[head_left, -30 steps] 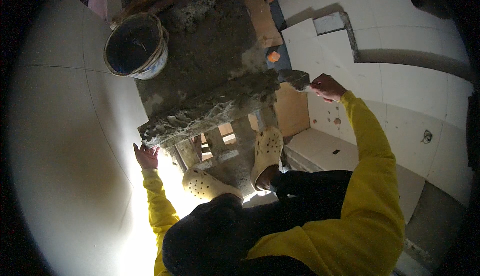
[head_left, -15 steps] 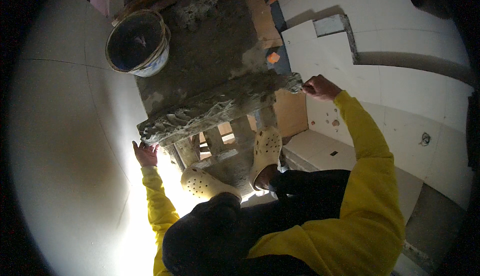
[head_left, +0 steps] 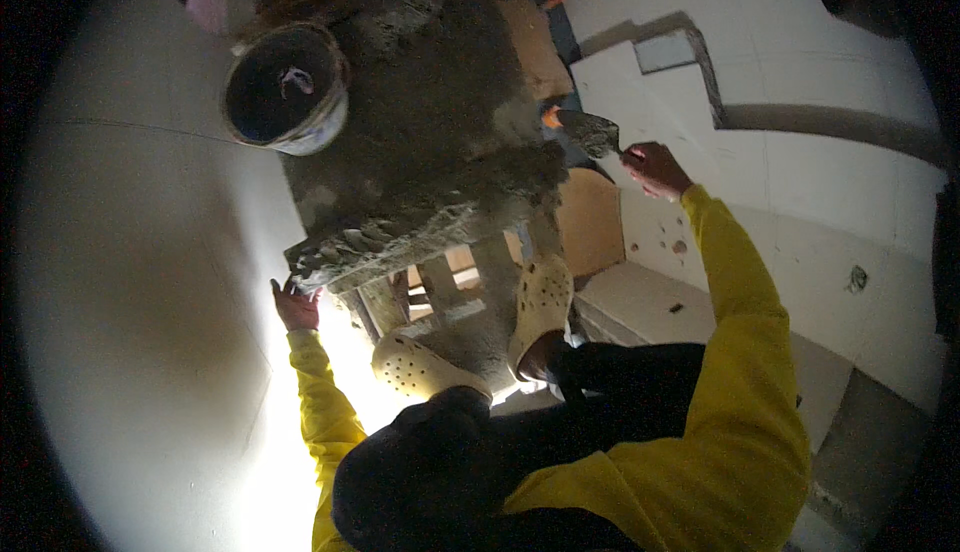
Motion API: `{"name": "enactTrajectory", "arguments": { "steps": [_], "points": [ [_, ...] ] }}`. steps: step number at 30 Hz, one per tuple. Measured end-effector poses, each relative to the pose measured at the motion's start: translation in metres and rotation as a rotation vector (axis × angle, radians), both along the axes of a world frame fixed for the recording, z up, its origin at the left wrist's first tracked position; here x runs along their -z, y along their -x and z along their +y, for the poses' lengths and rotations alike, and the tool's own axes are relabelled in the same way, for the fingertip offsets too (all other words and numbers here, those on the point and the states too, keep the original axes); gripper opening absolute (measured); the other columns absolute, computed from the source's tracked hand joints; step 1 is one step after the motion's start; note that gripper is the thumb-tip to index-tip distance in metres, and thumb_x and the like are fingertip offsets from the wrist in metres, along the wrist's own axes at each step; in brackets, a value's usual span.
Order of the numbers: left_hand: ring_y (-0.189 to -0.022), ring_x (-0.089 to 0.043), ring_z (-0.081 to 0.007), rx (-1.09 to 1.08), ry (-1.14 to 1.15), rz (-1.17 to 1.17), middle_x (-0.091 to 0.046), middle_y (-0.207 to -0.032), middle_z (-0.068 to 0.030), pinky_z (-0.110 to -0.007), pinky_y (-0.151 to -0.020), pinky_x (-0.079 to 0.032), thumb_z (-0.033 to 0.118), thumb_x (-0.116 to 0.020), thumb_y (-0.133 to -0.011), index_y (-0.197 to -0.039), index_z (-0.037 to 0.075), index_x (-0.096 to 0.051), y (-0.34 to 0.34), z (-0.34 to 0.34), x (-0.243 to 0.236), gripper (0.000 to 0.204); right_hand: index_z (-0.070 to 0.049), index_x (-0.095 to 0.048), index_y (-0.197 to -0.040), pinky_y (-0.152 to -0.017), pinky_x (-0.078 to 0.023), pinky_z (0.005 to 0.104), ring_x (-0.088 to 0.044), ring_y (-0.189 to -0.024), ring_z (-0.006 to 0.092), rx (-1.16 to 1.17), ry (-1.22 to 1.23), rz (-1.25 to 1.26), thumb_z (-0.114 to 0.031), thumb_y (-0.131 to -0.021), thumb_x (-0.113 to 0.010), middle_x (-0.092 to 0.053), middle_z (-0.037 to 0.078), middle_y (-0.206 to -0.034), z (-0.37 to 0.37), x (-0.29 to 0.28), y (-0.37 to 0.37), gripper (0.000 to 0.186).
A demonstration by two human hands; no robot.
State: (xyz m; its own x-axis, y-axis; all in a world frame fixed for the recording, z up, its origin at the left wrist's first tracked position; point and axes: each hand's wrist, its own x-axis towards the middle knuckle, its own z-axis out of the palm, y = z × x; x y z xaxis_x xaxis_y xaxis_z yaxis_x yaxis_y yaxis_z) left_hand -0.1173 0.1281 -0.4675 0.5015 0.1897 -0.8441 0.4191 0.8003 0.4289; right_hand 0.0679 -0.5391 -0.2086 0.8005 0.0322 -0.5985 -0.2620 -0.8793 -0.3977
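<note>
My right hand (head_left: 655, 169) is closed round the handle of a trowel (head_left: 590, 135). Grey mortar coats its blade, which is held off the far right end of a long mortar-covered strip (head_left: 400, 242). Ridged wet mortar lies along the top of that strip, which slants from lower left to upper right. At its left end, my left hand (head_left: 297, 309) grips the corner from below, the fingers partly hidden by glare and the edge. Just beyond the strip spreads a grey mortar-covered surface (head_left: 420, 92).
A bucket (head_left: 335, 117) with dark contents stands at the far left. White walls (head_left: 130, 252) rise on both sides. Orange bits and brown board (head_left: 588, 222) lie right of the strip. My pale clogs (head_left: 540, 302) rest on slatted wood below. Bright light glares at lower left.
My right hand has lifted the trowel up and away from the strip's right end, so its blade now shows apart from it. The left hand stays at the left end.
</note>
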Motion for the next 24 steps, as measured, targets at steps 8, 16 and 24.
{"name": "enactTrajectory", "arguments": {
  "steps": [8, 16, 24],
  "points": [
    [-0.071, -0.052, -0.0132, 0.099, -0.025, -0.008, -0.057, -0.077, -0.001, -0.061, -0.099, -0.035, 0.073, -0.048, -0.086, -0.139, 0.0, -0.046, -0.007, 0.009, 0.025, 0.09, -0.005, -0.054, -0.069, -0.043, -0.041, 0.0333, -0.047, -0.037, 0.0162, -0.032, -0.239, 0.131, -0.027, -0.095, -0.053, -0.051, 0.005, -0.052, 0.099, 0.073, -0.046, 0.034],
    [-0.067, -0.051, -0.0094, 0.244, -0.138, 0.086, -0.05, -0.079, 0.0037, -0.048, -0.095, -0.042, 0.077, -0.044, -0.086, -0.129, 0.005, -0.051, -0.032, 0.018, -0.003, 0.084, -0.005, -0.061, -0.099, -0.077, -0.05, 0.0389, -0.065, -0.089, 0.0278, -0.154, 0.066, -0.835, -0.028, -0.093, -0.055, -0.067, 0.014, -0.096, 0.124, 0.122, -0.137, 0.025],
    [-0.119, -0.055, -0.0318, 0.243, 0.068, -0.213, -0.044, -0.145, -0.0184, -0.039, -0.104, -0.043, 0.069, -0.036, -0.093, -0.143, 0.006, -0.043, -0.043, 0.014, -0.018, 0.081, -0.005, -0.055, -0.124, -0.078, -0.052, 0.0478, -0.063, -0.091, 0.0328, 0.742, -0.241, -0.027, -0.029, -0.098, -0.048, -0.065, 0.016, -0.111, 0.004, 0.224, 0.008, 0.036]
  ]
}}
